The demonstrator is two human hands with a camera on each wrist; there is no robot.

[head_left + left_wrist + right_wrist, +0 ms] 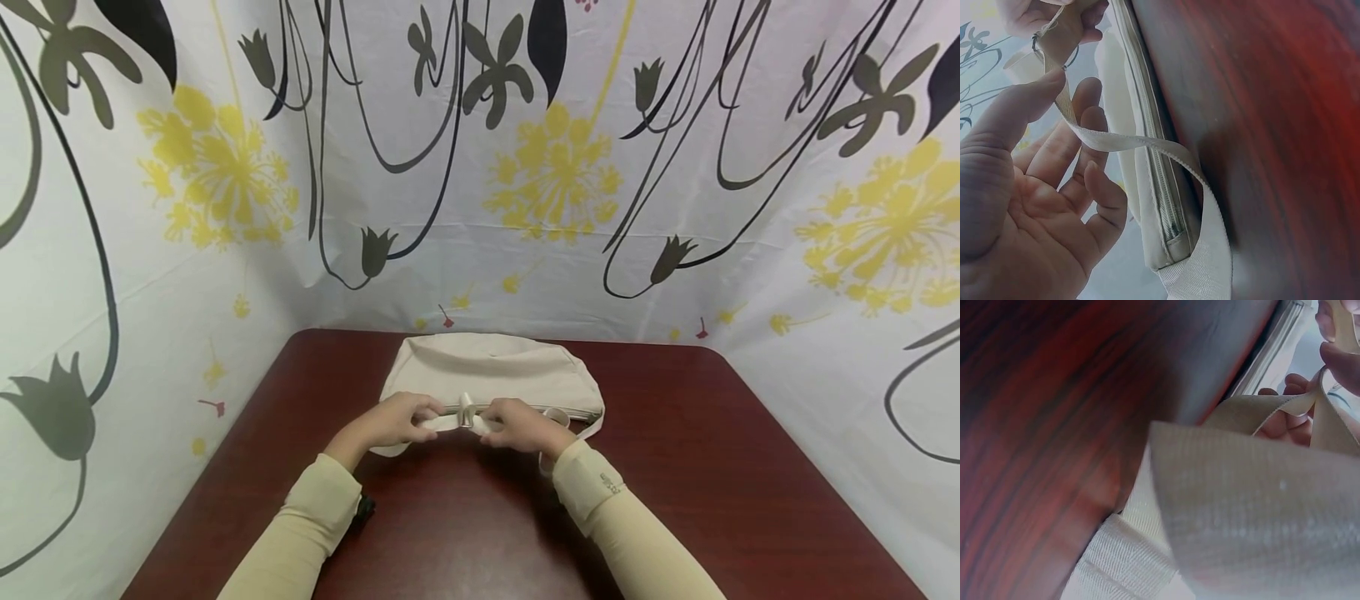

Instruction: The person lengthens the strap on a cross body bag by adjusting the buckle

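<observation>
A cream fabric bag lies on the table, its zipper along the side facing me. Over that near side, both hands hold its webbing strap. My left hand pinches the strap between thumb and fingertips, the other fingers loosely bent. To the right, my right hand grips the strap with thumb and fingers. Between the hands sits a metal buckle, with a short piece of strap standing up at it. In the right wrist view, a broad stretch of strap hides much of the right hand.
Under the bag is a dark red-brown table with a wood grain. A patterned white cloth hangs behind it and along both sides. Loops of strap hang near my right wrist. A small black object shows beside my left sleeve.
</observation>
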